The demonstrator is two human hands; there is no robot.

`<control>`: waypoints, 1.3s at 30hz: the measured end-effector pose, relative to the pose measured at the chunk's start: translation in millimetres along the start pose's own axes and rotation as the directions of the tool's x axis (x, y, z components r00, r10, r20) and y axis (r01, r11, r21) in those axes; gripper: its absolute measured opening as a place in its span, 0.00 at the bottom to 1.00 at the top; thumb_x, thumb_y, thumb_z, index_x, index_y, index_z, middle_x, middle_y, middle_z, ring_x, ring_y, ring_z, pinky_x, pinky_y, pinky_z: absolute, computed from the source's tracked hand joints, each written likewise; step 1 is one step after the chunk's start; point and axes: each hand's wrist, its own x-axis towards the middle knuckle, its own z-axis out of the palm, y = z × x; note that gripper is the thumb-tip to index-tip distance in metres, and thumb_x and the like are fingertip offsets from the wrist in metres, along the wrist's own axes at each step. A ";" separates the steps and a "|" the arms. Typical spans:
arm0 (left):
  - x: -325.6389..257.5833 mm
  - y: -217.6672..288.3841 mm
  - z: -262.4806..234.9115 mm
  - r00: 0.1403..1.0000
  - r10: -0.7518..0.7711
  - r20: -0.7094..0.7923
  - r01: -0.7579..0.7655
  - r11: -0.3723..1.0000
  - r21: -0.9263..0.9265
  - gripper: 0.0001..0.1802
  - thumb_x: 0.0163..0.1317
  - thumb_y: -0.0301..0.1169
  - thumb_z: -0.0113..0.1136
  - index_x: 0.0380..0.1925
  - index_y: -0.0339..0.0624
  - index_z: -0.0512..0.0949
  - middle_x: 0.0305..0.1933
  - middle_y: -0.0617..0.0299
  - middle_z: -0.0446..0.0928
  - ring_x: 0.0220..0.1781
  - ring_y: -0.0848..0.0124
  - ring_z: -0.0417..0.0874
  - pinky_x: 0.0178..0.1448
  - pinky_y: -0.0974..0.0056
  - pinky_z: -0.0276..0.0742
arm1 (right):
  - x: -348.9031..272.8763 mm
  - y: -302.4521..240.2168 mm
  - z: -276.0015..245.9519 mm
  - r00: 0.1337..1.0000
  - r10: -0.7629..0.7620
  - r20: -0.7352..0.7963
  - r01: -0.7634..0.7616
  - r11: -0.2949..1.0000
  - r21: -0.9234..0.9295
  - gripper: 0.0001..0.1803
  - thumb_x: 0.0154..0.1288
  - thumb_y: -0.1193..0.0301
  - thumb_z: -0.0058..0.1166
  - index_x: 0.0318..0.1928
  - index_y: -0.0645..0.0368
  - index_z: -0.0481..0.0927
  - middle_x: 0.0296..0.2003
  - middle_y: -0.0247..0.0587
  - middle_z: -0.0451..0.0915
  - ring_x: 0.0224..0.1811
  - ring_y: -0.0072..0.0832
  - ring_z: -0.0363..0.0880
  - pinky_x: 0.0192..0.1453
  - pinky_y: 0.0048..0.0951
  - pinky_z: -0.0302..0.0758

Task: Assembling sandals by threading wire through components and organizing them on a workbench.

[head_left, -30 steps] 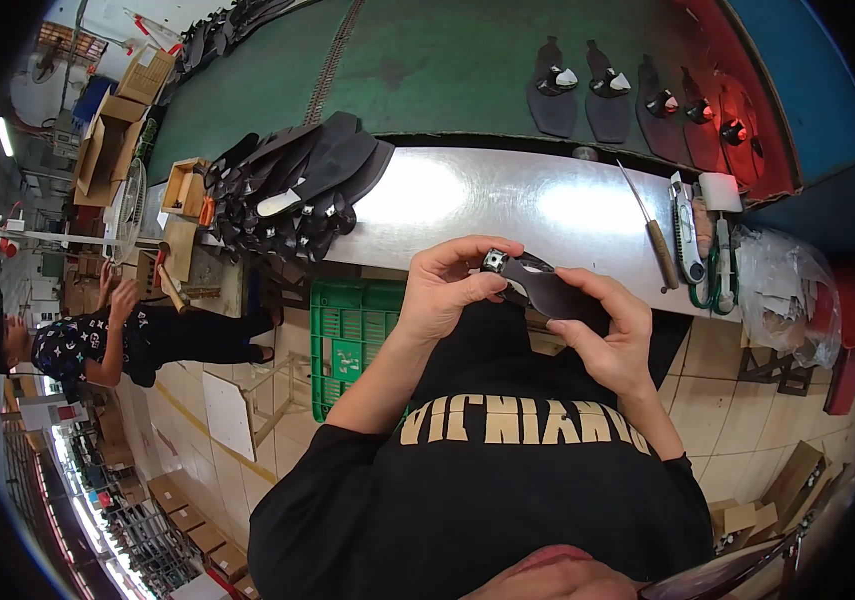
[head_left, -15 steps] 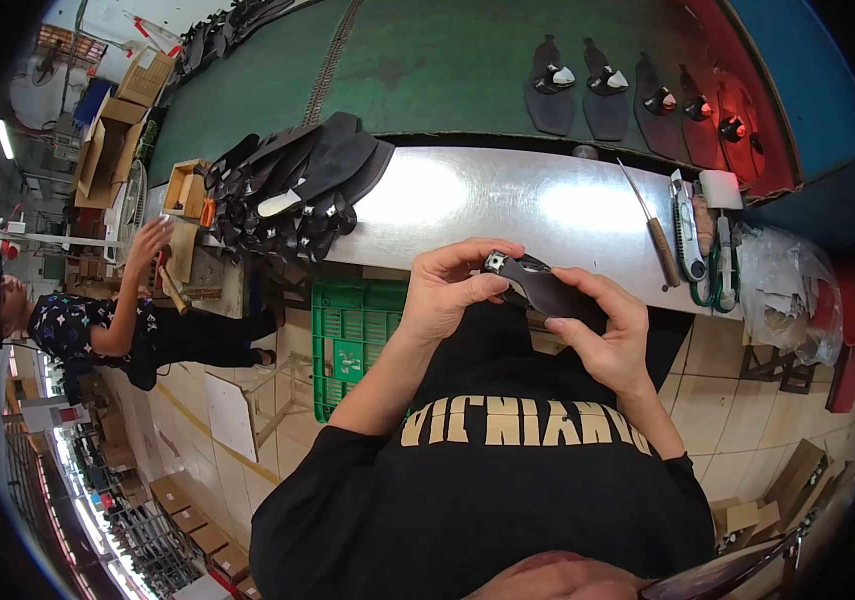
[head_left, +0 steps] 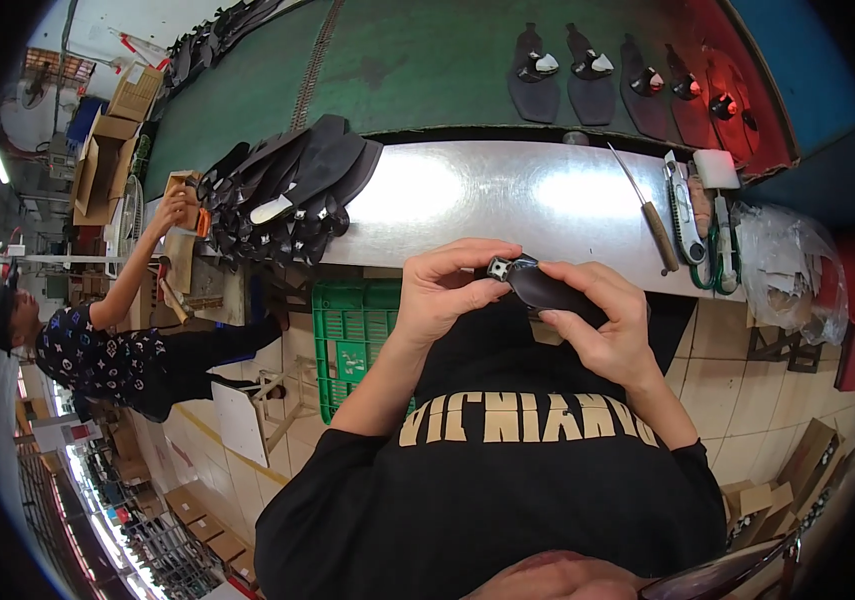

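Between my two hands, over the near edge of the metal table, is a dark shoe insole [head_left: 547, 287] with a shiny piece at its narrow end. My left hand [head_left: 447, 292] pinches that narrow end between thumb and fingers. Farther along, my right hand [head_left: 605, 322] grips the wider part, thumb below and fingers above. My fingers hide some of the insole. To the left, a heap of dark insoles [head_left: 322, 170] lies on the table, one pale piece among them.
A green conveyor belt [head_left: 427, 70] carries several insoles. On the metal table [head_left: 507, 205] lie an awl [head_left: 657, 235], a utility knife [head_left: 683, 210] and green-handled scissors [head_left: 723, 250]. A plastic bag [head_left: 792, 270] hangs at right, a green crate [head_left: 342, 345] stands below. Left, a co-worker [head_left: 97, 345] reaches toward a wooden box.
The insole has tilted slightly in my hands, both still holding it. The co-worker's raised hand has moved to the wooden box. The whole view has shifted a little.
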 end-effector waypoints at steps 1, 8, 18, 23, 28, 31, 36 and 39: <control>0.5 1.3 0.9 0.999 0.033 0.038 -0.034 0.999 0.035 0.20 0.55 0.14 0.65 0.50 0.32 0.82 0.53 0.48 0.81 0.50 0.68 0.84 0.47 0.71 0.83 | 1.2 -1.2 -0.5 1.000 -0.017 0.021 0.018 1.000 -0.019 0.23 0.52 0.79 0.66 0.52 0.64 0.82 0.37 0.47 0.84 0.36 0.35 0.84 0.41 0.29 0.77; 3.7 4.2 -7.0 0.981 0.031 0.190 -0.058 0.988 0.141 0.21 0.54 0.10 0.59 0.49 0.32 0.83 0.58 0.43 0.79 0.53 0.64 0.84 0.51 0.69 0.82 | 2.8 0.3 -2.0 0.996 -0.082 0.039 0.086 0.991 -0.107 0.22 0.51 0.79 0.65 0.50 0.64 0.80 0.36 0.48 0.83 0.36 0.41 0.83 0.40 0.34 0.77; 2.0 -2.3 -1.8 0.983 -0.034 0.183 -0.012 0.970 0.244 0.22 0.58 0.12 0.55 0.53 0.35 0.81 0.61 0.45 0.77 0.55 0.66 0.83 0.50 0.69 0.84 | 1.6 10.8 3.5 0.993 -0.089 0.081 0.104 0.971 -0.214 0.23 0.52 0.78 0.65 0.51 0.63 0.79 0.35 0.47 0.81 0.34 0.42 0.81 0.39 0.36 0.76; -1.9 -8.4 5.9 0.980 -0.195 0.041 0.188 0.973 0.135 0.24 0.64 0.15 0.52 0.60 0.39 0.76 0.67 0.52 0.73 0.59 0.68 0.80 0.46 0.70 0.87 | -5.6 28.0 6.6 0.969 0.218 0.117 -0.226 0.972 0.062 0.12 0.54 0.80 0.62 0.41 0.65 0.83 0.35 0.43 0.83 0.36 0.34 0.83 0.42 0.28 0.76; -4.2 -9.4 14.6 0.977 -0.212 -0.032 0.214 0.969 0.125 0.24 0.63 0.15 0.53 0.59 0.39 0.77 0.65 0.52 0.75 0.57 0.70 0.81 0.45 0.72 0.86 | -4.3 27.5 10.5 0.991 0.102 0.088 -0.096 0.993 -0.074 0.10 0.53 0.78 0.65 0.38 0.61 0.84 0.33 0.42 0.81 0.35 0.35 0.82 0.39 0.30 0.76; -3.0 -10.2 10.0 0.972 -0.227 -0.060 0.233 0.965 0.122 0.24 0.60 0.13 0.53 0.57 0.36 0.78 0.61 0.49 0.77 0.53 0.68 0.83 0.42 0.72 0.87 | 0.4 28.9 8.6 0.991 0.010 0.137 0.010 0.989 -0.150 0.12 0.51 0.76 0.67 0.38 0.58 0.84 0.32 0.40 0.79 0.35 0.35 0.81 0.38 0.32 0.75; 1.7 -8.9 4.8 0.956 -0.286 -0.072 0.292 0.952 0.092 0.23 0.55 0.12 0.54 0.53 0.33 0.80 0.55 0.45 0.81 0.46 0.68 0.86 0.38 0.73 0.87 | -2.5 27.5 8.7 0.978 0.038 0.205 -0.028 0.998 -0.048 0.13 0.49 0.75 0.68 0.38 0.56 0.83 0.35 0.39 0.77 0.36 0.35 0.80 0.38 0.32 0.74; 3.7 -9.3 5.3 0.947 -0.308 -0.090 0.316 0.944 0.099 0.23 0.55 0.12 0.54 0.51 0.33 0.81 0.54 0.45 0.81 0.44 0.68 0.87 0.36 0.73 0.87 | -5.5 30.8 13.5 0.978 0.083 0.191 -0.077 0.996 -0.040 0.14 0.48 0.75 0.69 0.38 0.56 0.83 0.35 0.38 0.76 0.36 0.35 0.79 0.38 0.32 0.74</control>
